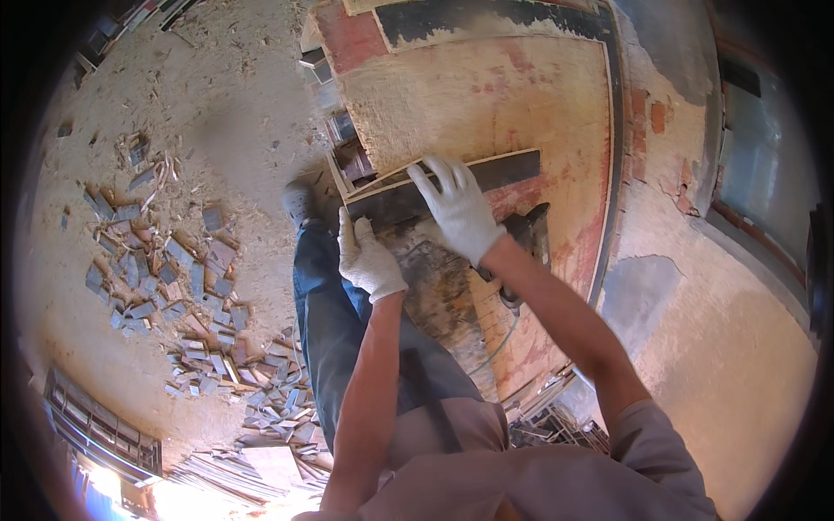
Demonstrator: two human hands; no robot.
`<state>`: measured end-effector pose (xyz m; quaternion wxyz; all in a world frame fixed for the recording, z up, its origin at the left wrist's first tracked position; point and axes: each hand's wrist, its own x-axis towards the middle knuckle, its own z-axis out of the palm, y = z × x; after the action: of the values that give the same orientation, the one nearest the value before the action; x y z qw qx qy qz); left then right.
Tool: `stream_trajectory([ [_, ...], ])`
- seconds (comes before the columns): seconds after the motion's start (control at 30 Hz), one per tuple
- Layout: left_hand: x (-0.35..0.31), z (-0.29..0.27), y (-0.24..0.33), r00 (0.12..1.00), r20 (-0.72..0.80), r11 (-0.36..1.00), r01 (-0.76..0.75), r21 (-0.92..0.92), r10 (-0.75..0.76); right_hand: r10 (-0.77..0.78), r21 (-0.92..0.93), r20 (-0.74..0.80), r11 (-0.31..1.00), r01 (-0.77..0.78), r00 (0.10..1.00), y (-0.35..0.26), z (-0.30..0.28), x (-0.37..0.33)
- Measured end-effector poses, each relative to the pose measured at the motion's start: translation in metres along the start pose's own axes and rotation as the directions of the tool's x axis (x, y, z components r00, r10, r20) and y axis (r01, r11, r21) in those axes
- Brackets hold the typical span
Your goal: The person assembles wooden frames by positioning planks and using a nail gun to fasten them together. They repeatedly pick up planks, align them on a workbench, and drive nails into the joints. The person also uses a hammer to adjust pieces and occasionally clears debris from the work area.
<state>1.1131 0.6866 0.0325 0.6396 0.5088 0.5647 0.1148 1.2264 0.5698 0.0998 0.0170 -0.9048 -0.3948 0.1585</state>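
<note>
A long dark-faced board (508,170) with a pale cut edge lies across the worktable in front of me. My left hand (372,263), in a whitish work glove, grips its left end, thumb and forefinger pointing away from me. My right hand (459,208), gloved alike, reaches over the board's middle. Its fingers close on the end of a thin wood strip (395,176) that slants above the board's far edge; the fingertips are partly hidden. Just right of that hand a black power tool (526,236) rests on the table, with a greenish cord (504,341) trailing toward me.
The worktable (486,100) is a worn plywood sheet with reddish stains and a dark border. Small wood offcuts (165,269) lie heaped on the dusty floor at left. Longer strips (234,473) lie nearer. A plastered wall (695,295) with exposed brick runs along the right.
</note>
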Motion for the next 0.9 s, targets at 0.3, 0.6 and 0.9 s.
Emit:
stream_trajectory([
  [0.3, -0.002, 0.001, -0.003, 0.999, -0.035, 0.998, -0.036, 0.042, 0.038, -0.214, -0.072, 0.213, 0.97, 0.234, 0.953, 0.036, 0.019, 0.036],
  [0.6, 0.002, 0.002, -0.005, 0.998, -0.055, 1.0, -0.015, 0.011, 0.016, -0.161, -0.007, 0.209, 0.986, 0.167, 0.964, 0.029, 0.019, 0.036],
  [0.9, -0.001, -0.001, -0.002, 0.995, -0.006, 0.995, -0.098, 0.004, 0.098, -0.194, -0.034, 0.172, 0.979, 0.202, 0.966, 0.026, 0.017, 0.04],
])
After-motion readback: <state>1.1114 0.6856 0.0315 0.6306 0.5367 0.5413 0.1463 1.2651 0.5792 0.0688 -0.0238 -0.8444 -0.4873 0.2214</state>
